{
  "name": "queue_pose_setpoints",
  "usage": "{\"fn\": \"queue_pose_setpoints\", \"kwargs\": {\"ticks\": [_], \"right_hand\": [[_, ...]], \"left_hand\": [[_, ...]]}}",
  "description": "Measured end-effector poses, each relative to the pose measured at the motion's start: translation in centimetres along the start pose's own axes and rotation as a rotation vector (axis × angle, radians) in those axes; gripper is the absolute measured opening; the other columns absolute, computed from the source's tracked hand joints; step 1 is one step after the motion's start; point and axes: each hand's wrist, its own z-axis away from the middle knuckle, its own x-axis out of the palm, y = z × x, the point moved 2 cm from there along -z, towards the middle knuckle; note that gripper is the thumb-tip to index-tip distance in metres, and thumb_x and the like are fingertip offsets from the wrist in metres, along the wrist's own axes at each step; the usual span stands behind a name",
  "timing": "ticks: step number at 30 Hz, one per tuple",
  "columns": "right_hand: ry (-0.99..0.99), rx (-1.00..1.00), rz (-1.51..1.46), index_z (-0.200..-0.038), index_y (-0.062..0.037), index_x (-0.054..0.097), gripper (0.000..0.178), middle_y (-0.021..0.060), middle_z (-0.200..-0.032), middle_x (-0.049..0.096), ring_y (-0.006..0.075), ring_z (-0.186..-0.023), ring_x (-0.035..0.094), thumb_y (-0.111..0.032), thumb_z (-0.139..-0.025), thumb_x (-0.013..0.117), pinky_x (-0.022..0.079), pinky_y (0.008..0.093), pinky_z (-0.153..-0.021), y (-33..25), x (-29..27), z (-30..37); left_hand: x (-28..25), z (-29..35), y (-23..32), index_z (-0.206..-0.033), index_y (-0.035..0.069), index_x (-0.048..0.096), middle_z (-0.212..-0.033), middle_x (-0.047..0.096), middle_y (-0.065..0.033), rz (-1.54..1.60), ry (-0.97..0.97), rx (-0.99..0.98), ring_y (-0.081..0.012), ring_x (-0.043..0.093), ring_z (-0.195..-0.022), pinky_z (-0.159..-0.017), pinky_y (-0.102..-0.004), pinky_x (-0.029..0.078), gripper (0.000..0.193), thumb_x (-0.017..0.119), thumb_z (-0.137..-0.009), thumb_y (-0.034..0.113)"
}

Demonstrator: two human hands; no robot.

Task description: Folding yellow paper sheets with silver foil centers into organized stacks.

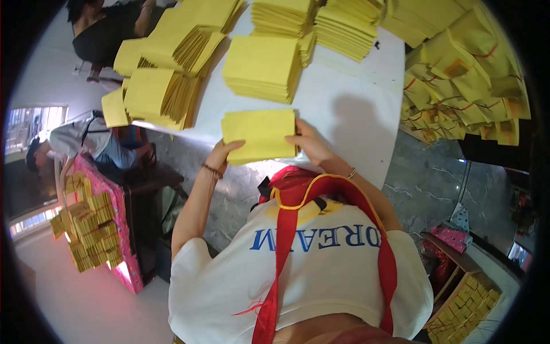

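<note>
A short stack of yellow paper sheets (260, 133) is held level in front of my chest, at the near edge of the white table (355, 80). My left hand (222, 153) grips its left side, thumb on top. On the opposite side my right hand (309, 142) has its thumb over the edge and its fingers behind or beneath, partly hidden. Just beyond the held sheets stands a taller yellow paper stack (260, 64). Fanned yellow stacks (150, 94) lie to the left, and more stacks (346, 27) stand farther back.
Many yellow bundles with red ties (458, 71) are piled at the right. On the left, a pink-covered table (123, 241) carries yellow bundles (94, 226), with a person in a light top (86, 135) near it. Another person in dark clothes (103, 34) is at the far left.
</note>
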Motion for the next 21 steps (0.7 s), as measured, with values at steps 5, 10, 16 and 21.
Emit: {"fn": "queue_pose_setpoints", "kwargs": {"ticks": [5, 10, 16, 21], "right_hand": [[-0.034, -0.014, -0.115, -0.133, -0.0018, 0.03, 0.065, 0.0083, -0.119, 0.048, 0.0171, -0.109, 0.046, -0.004, -0.075, 0.057, 0.035, 0.0297, -0.093, 1.1, -1.6, 1.9], [-0.128, -0.207, -0.03, -0.141, -0.0011, -0.005, 0.109, 0.0149, -0.146, 0.009, 0.0218, -0.135, 0.01, -0.013, -0.066, 0.073, 0.012, 0.034, -0.109, -0.1, -6.7, 5.8], [0.074, -0.382, 0.402, -0.14, 0.0005, 0.0, 0.124, 0.0139, -0.145, 0.015, 0.0243, -0.135, 0.012, -0.029, -0.054, 0.084, 0.011, 0.035, -0.11, -3.9, -13.9, 9.0], [0.129, -0.471, 0.837, -0.14, 0.0, 0.005, 0.129, 0.0173, -0.142, 0.022, 0.0308, -0.133, 0.018, -0.037, -0.047, 0.087, 0.009, 0.0404, -0.11, -1.0, -17.4, 9.2]], "left_hand": [[2.1, 2.0, -0.9, -0.125, 0.001, 0.04, -0.114, 0.055, -0.0099, 0.059, -0.006, 0.242, -0.0204, 0.053, -0.107, -0.091, -0.032, 0.043, 0.066, 0.07, -0.066, 0.005], [7.7, 1.8, 0.2, -0.13, 0.003, 0.033, -0.122, 0.048, -0.0098, -0.015, -0.224, 0.347, -0.0205, 0.047, -0.114, -0.097, -0.0333, 0.038, 0.076, 0.07, -0.063, 0.0], [13.6, -7.9, -0.5, -0.139, 0.004, 0.004, -0.136, 0.033, -0.0158, -0.519, -0.485, 0.54, -0.0257, 0.028, -0.129, -0.105, -0.0394, 0.021, 0.118, 0.082, -0.057, 0.033], [15.1, -11.2, -1.0, -0.139, 0.001, -0.008, -0.144, 0.015, -0.0221, -1.182, -0.402, 0.849, -0.0316, 0.013, -0.135, -0.107, -0.0477, 0.005, 0.141, 0.082, -0.045, 0.055]]}}
